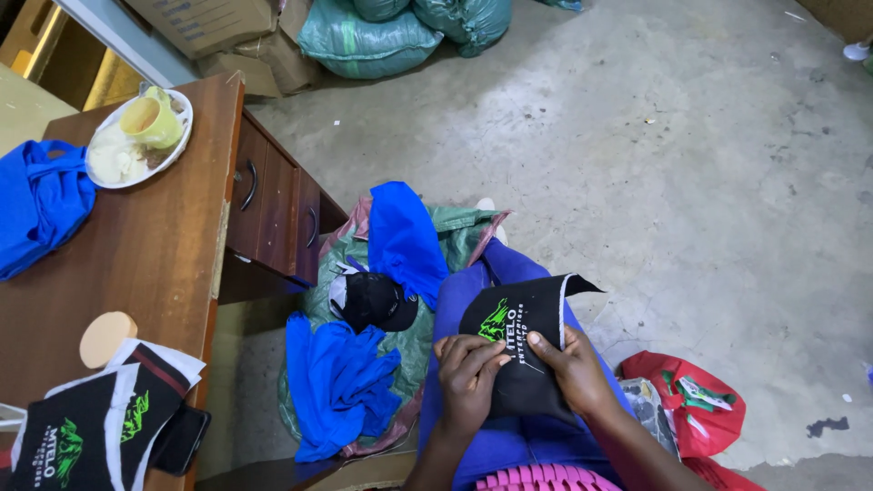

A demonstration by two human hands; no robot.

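Observation:
A black fabric piece (532,318) with green and white print and a white edge lies on my blue-clothed lap. My left hand (468,377) rests on its lower left part, fingers curled onto the cloth. My right hand (573,368) grips the piece from the right, thumb pressed on the printed area. Both hands hold the fabric.
A wooden desk (145,255) with drawers stands at left, carrying a plate with a yellow cup (150,120), blue cloth (36,200), a round wooden lid (106,336), a phone (180,438) and more printed black pieces (82,436). A black cap (377,300) and blue fabrics (341,382) lie on a green sack. A red bag (696,400) sits at right.

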